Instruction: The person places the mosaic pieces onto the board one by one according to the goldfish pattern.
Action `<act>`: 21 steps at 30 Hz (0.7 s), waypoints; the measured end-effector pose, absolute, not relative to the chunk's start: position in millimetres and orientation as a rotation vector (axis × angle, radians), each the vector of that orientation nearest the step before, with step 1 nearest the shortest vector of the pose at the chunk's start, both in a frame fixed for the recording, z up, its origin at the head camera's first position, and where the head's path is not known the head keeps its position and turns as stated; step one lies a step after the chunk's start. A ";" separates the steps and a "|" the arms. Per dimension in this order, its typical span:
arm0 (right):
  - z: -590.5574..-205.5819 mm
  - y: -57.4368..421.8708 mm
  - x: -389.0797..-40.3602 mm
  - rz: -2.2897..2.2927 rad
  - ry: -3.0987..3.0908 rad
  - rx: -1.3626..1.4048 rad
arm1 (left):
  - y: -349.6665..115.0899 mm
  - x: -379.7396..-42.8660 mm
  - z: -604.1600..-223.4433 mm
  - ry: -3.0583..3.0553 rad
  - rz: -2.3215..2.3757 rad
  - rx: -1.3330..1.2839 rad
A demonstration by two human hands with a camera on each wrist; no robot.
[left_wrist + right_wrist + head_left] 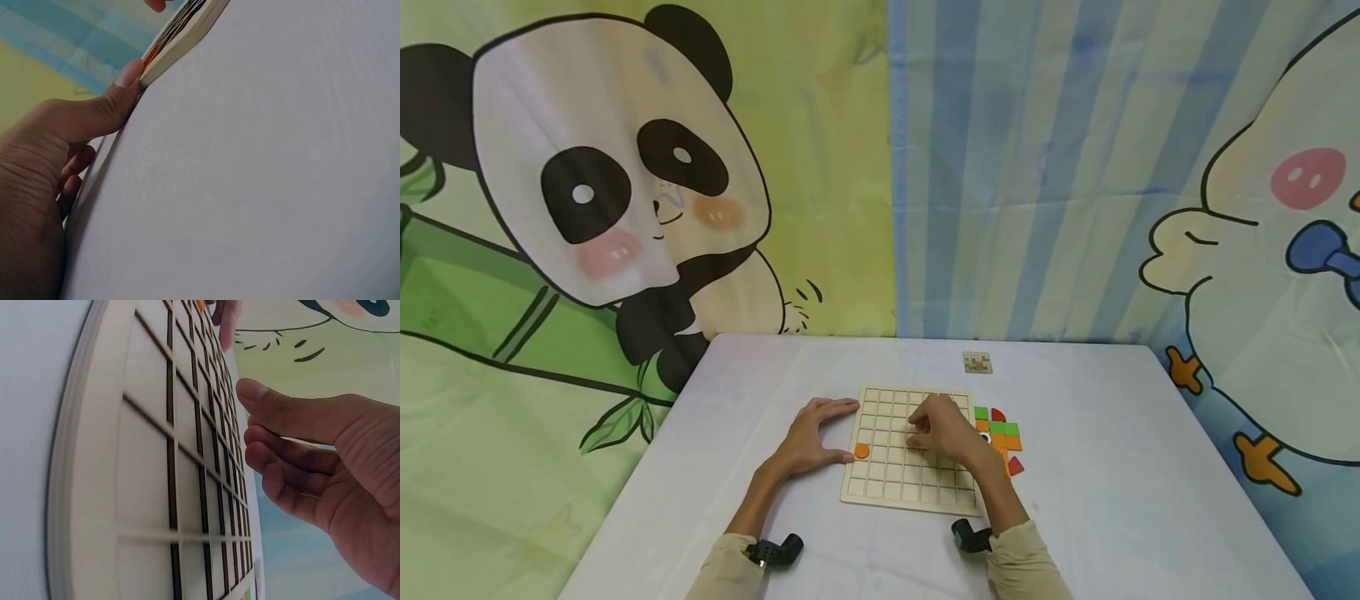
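A square wooden grid board (880, 492) lies on the table. My left hand (808, 437) is at its left side, thumb and fingers spread apart, the thumb touching the edge beside an orange disc (862, 451) on a left-hand square. The left wrist view also shows that thumb (119, 100) against the board's edge. Above the middle of the grid hovers my right hand (946, 429), fingers loosely curled. In the right wrist view no piece shows between its thumb (269, 403) and fingers, apart from the board's surface.
Green, orange and red pieces (1006, 429) lie in a cluster along the board's right side, partly behind the right forearm. A small patterned card (977, 362) is near the table's back edge. Printed curtains (1037, 167) hang behind the white table (1112, 467).
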State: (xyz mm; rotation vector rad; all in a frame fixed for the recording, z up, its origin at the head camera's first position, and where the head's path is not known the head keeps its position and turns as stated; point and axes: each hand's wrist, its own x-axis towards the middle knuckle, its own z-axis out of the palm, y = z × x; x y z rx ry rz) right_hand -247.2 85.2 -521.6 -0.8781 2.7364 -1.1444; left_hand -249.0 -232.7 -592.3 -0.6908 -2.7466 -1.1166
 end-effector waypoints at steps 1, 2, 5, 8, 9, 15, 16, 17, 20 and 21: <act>-521.9 88.3 -247.0 -1.149 2.736 -0.866 | -232.7 -248.7 -592.5 -2.745 -1.117 -0.692; -522.5 91.6 -247.2 -1.150 2.737 -0.858 | -232.6 -248.6 -592.8 -2.747 -1.114 -0.691; -523.8 100.8 -247.6 -1.156 2.749 -0.850 | -232.1 -248.7 -593.6 -2.746 -1.092 -0.687; -525.7 110.5 -248.7 -1.159 2.770 -0.843 | -231.5 -249.1 -592.7 -2.745 -1.089 -0.687; -526.6 113.8 -248.9 -1.162 2.774 -0.834 | -231.3 -249.1 -592.1 -2.746 -1.095 -0.686; -529.5 131.6 -250.7 -1.178 2.781 -0.751 | -231.7 -247.0 -588.9 -2.766 -1.131 -0.675; -529.3 133.9 -251.1 -1.181 2.782 -0.731 | -231.9 -246.9 -588.8 -2.765 -1.126 -0.676; -529.0 136.1 -251.4 -1.184 2.783 -0.710 | -232.0 -246.7 -588.7 -2.762 -1.122 -0.678; -529.0 142.3 -251.9 -1.172 2.804 -0.664 | -232.0 -246.9 -589.3 -2.753 -1.113 -0.682; -528.9 144.1 -252.0 -1.167 2.810 -0.648 | -232.1 -246.9 -589.5 -2.753 -1.114 -0.683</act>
